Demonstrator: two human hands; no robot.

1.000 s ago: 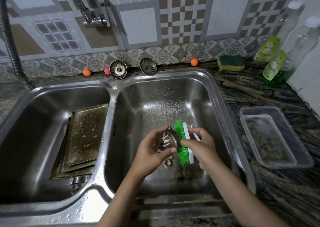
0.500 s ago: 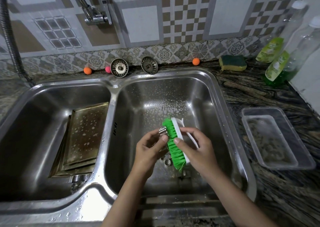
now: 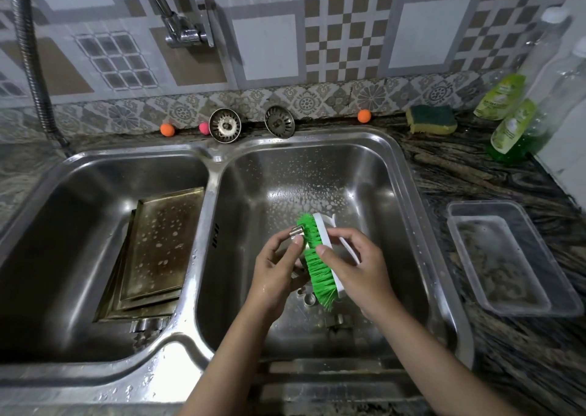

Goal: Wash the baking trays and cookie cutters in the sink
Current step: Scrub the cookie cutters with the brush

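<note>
Over the right basin of the steel sink, my left hand grips a small metal cookie cutter, mostly hidden by its fingers. My right hand holds a white-backed brush with green bristles, and the bristles press against the cutter. Stacked baking trays, wet and spotted with suds, lean in the left basin. More metal cutters lie at the trays' near edge, and another metal piece sits on the right basin's floor.
A tap hangs over the divider. Two drain strainers, small orange and pink balls and a sponge sit along the back ledge. Soap bottles stand at far right. A clear plastic container rests on the counter.
The brush has turned from crosswise to lengthwise and slid along the cutter. My left hand has closed further around the cutter, hiding most of it.
</note>
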